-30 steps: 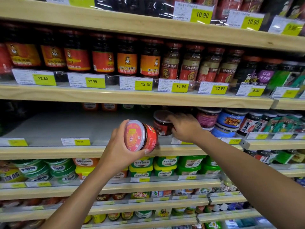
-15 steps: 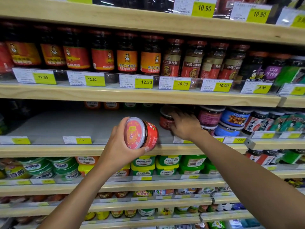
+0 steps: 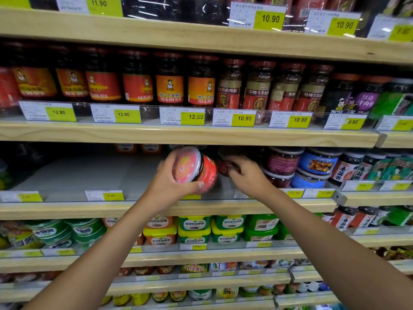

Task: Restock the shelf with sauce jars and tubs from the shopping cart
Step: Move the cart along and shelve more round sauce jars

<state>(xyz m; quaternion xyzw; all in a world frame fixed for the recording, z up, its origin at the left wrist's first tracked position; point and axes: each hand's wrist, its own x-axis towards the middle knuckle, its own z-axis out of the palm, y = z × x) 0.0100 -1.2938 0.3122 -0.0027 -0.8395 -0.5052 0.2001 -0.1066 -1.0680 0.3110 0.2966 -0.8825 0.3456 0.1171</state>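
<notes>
Fingers of the left hand: they are curled round a red round plastic tub with a clear lid. The thumb lies along its lower side and the other fingers go over the upper rim.
Fingers of the right hand: they are bent down, close together, over a dark red round tub and hold it at the top. The fingertips are blurred, so I cannot tell how many of them touch it.
Red tub: it is held in the air, tilted on its side, with the lid turned to the left and toward the camera. It is in front of the middle shelf, just beside the right hand.
Dark tub: it is on the middle shelf level, just right of the red tub, which covers its left part. I cannot tell if it stands on the board or is lifted.
Middle shelf: a light wooden shelf with a grey board. Yellow price tags sit along its front edge.
Right neighbours: round tubs with purple labels are stacked two high, near the right hand. Round tubs with blue labels are stacked next to them.
Shelf above: tall dark jars with red and orange labels stand upright in a row.
Shelf below: green and yellow square tubs lie in two layers between the two forearms.
Arms: both forearms are bare and reach up from the lower corners.
</notes>
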